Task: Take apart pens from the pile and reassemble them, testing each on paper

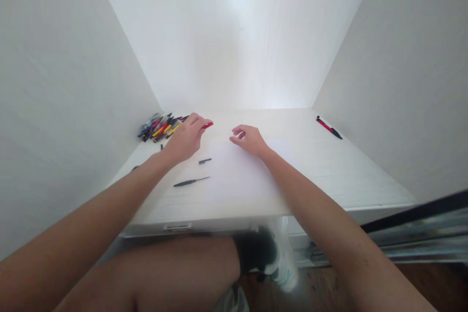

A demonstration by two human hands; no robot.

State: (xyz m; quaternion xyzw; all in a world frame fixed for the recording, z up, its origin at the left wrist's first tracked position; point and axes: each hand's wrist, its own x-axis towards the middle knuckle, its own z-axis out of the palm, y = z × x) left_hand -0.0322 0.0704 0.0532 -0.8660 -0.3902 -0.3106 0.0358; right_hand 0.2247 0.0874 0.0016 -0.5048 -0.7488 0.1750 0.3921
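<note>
A red pen [207, 125] is pinched in my left hand [187, 137], its red end sticking out past the fingertips toward the right. The rest of it is hidden behind the fingers. My right hand [249, 139] hovers over the white sheet, fingers curved and apart from the thumb, with nothing visible between them. Below the left hand lies a small black pen cap [205, 161]. Nearer the front edge is a black pen part [188, 183] with a thin tip pointing right.
Several pens in mixed colours form a pile [159, 127] at the back left. A red and black pen [329, 127] lies by the right wall. White paper [237, 180] covers the table's middle. Panels rise left, right and behind. My leg [175, 263] is under the front edge.
</note>
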